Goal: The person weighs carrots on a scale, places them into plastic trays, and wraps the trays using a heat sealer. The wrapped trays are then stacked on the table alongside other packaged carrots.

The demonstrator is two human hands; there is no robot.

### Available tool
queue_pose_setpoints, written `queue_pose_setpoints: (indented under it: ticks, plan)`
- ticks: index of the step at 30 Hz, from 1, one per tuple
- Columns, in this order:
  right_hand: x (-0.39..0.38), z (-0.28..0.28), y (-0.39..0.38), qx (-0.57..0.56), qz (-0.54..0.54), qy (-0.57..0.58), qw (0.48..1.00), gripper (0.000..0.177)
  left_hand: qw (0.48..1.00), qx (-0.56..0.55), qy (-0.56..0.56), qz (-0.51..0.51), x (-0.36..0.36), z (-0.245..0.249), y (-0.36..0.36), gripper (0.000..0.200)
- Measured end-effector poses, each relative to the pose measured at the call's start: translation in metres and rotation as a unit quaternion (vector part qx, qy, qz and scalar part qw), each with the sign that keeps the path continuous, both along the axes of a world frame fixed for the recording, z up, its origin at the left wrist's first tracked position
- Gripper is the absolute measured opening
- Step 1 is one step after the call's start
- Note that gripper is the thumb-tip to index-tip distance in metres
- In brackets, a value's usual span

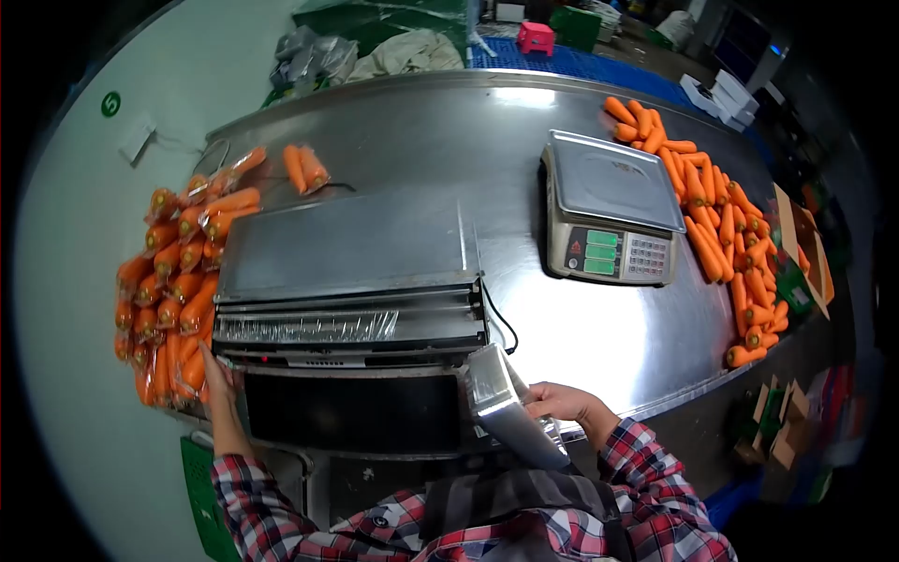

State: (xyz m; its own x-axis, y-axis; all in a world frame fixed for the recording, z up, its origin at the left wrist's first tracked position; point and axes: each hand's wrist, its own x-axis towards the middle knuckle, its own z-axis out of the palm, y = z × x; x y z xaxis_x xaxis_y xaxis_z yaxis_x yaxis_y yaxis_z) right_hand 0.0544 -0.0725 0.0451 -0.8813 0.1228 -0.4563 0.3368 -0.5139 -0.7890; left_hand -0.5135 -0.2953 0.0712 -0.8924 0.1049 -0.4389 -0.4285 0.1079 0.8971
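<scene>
My left hand (218, 379) is at the left end of the wrapping machine (346, 248), beside the pile of wrapped carrots (178, 272); its fingers are partly hidden there. With my right hand (562, 403) I grip a silvery, shiny block-like object (510, 403) that stands tilted at the machine's right front corner. A strip of clear film lies in the machine's slot, behind its black front plate (354, 412). Two wrapped carrots (304, 170) lie behind the machine.
A digital scale (613, 206) with a bare pan stands on the steel table (506, 178). Loose carrots (721, 215) are heaped along the right edge. A cardboard box (801, 244) is beyond them. A black cable runs beside the machine.
</scene>
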Motion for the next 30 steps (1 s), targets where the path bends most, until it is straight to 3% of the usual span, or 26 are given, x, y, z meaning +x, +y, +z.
queue_pose_setpoints:
  ticks: [3,5,7,8,10,11,15,18,21,23,27,30]
  plan:
    - [0.003,0.009,0.003,-0.013,0.004,0.013,1.0,0.036,0.997,0.05,0.018,-0.061,0.012,-0.005,0.001,0.059]
    - [0.013,0.015,0.0,-0.039,-0.058,0.018,0.997,0.045,0.988,0.097,-0.025,-0.119,0.038,0.009,0.003,0.054]
    - [0.034,0.017,0.012,0.026,-0.04,-0.005,0.999,0.046,0.99,0.066,0.043,-0.119,0.03,-0.024,0.004,0.056]
    - [0.04,0.025,0.015,0.038,-0.05,-0.018,0.998,0.045,0.992,0.076,0.072,-0.066,0.053,-0.019,0.018,0.056]
    - [0.048,0.03,0.023,0.066,-0.063,-0.03,0.995,0.04,0.989,0.091,0.086,-0.075,0.066,-0.028,0.025,0.059]
    - [0.054,0.027,0.026,0.071,-0.069,-0.037,0.994,0.038,0.982,0.097,0.013,-0.161,0.066,-0.023,0.018,0.06]
    - [0.077,0.044,0.041,0.041,-0.098,-0.093,0.99,0.034,0.989,0.068,0.053,-0.123,0.086,-0.04,0.026,0.058]
    - [0.09,0.04,0.053,0.098,-0.054,-0.123,0.986,0.038,0.99,0.072,0.063,-0.105,0.101,-0.049,0.026,0.059]
    - [0.091,0.044,0.052,0.085,-0.053,-0.134,0.986,0.043,0.984,0.071,0.057,-0.153,0.113,-0.03,0.031,0.054]
    - [0.098,0.041,0.052,-0.001,-0.104,-0.115,0.988,0.047,0.984,0.097,0.054,-0.142,0.133,-0.009,0.041,0.034]
    - [0.106,0.019,0.051,-0.091,-0.204,-0.086,0.971,0.051,0.985,0.069,0.021,-0.155,0.121,-0.001,0.037,0.038]
    - [0.093,0.029,0.045,-0.044,-0.285,-0.088,0.953,0.052,0.979,0.039,-0.021,-0.199,0.096,-0.021,0.027,0.045]
